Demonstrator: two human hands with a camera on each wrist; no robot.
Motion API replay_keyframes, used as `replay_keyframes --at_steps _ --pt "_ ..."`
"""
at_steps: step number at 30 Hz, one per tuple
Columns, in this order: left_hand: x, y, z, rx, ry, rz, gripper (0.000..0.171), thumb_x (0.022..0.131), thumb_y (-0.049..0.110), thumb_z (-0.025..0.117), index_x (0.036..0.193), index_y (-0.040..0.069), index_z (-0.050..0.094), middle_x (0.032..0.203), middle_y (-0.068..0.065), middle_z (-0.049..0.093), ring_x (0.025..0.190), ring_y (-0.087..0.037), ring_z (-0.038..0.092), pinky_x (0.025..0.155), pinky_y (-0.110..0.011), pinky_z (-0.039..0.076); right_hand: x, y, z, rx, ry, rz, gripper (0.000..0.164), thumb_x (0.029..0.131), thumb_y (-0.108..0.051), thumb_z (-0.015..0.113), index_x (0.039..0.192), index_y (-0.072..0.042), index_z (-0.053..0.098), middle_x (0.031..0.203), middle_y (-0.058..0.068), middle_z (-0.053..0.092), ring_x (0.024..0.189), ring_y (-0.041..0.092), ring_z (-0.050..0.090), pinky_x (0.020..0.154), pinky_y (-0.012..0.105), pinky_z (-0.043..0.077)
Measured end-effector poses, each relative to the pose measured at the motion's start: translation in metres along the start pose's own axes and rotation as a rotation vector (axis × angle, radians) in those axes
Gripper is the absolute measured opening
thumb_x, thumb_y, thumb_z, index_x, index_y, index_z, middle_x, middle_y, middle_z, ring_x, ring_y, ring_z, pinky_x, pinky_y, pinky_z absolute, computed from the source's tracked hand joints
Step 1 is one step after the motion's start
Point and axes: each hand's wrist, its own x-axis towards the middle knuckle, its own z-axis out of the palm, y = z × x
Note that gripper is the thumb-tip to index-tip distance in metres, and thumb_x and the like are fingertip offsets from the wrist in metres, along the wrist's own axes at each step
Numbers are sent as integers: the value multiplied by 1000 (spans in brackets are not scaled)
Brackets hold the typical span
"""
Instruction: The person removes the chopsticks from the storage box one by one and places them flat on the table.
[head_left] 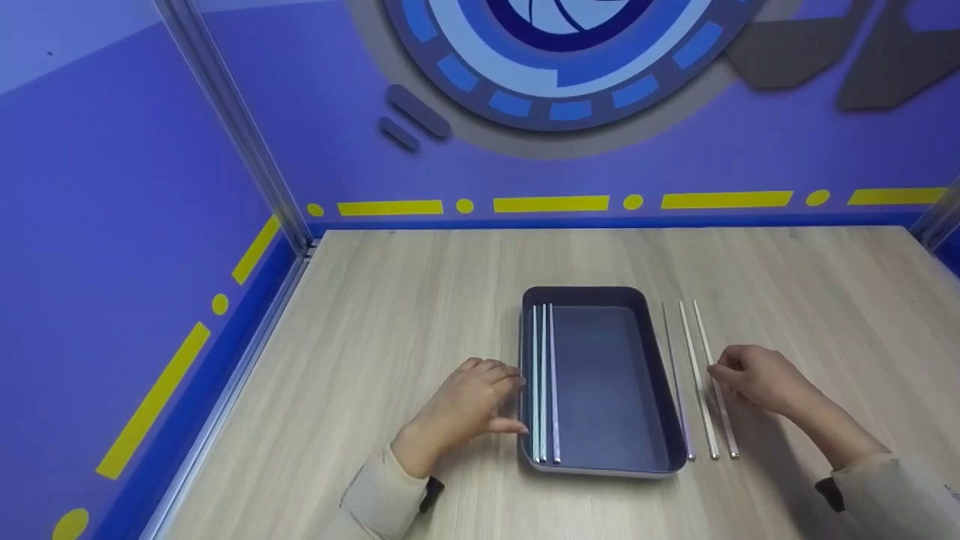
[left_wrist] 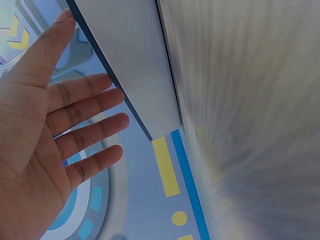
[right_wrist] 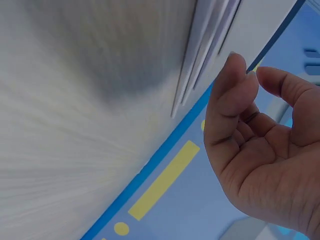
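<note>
A dark rectangular tray point(head_left: 604, 390) lies on the table with three chopsticks along its left side: two mint-green chopsticks point(head_left: 538, 390) and a lilac chopstick point(head_left: 553, 382). My left hand point(head_left: 472, 401) is at the tray's left wall, fingers spread and thumb and fingertips at the rim point(left_wrist: 107, 70). Right of the tray lie three more: a purple chopstick point(head_left: 677, 382), a pale chopstick point(head_left: 699, 382) and a pinkish chopstick point(head_left: 726, 424) at the far right. Over that last one hovers my right hand point(head_left: 761, 379), fingers bent, thumb close to the fingertips, nothing between them in the right wrist view.
The wood-grain table point(head_left: 405, 300) extends around the tray. Blue-purple panels with yellow dashes point(head_left: 551, 203) stand along its back and left edges, joined by a metal corner post point(head_left: 240, 120).
</note>
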Motion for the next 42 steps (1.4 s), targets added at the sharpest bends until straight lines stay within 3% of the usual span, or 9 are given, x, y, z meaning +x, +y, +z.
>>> replay_keyframes --at_steps 9,23,42 --pt "0 0 0 2 3 0 64 79 65 58 119 15 65 122 2 66 113 -15 60 99 -31 47 0 -20 0 62 19 -1 21 96 -17 52 84 -1 58 70 5 61 59 15 58 46 23 46" --pt "0 0 0 -2 -13 -6 65 79 65 58 121 14 64 124 2 65 114 -15 60 100 -31 46 4 -50 10 126 82 -80 16 95 -12 51 93 1 59 74 7 61 56 13 57 45 22 48" --pt "1 0 -1 -21 -36 -18 65 80 64 58 122 15 64 126 2 65 116 -15 59 102 -33 46 13 -72 27 150 84 -140 11 94 -10 54 90 -1 60 70 5 61 54 14 57 44 23 47"
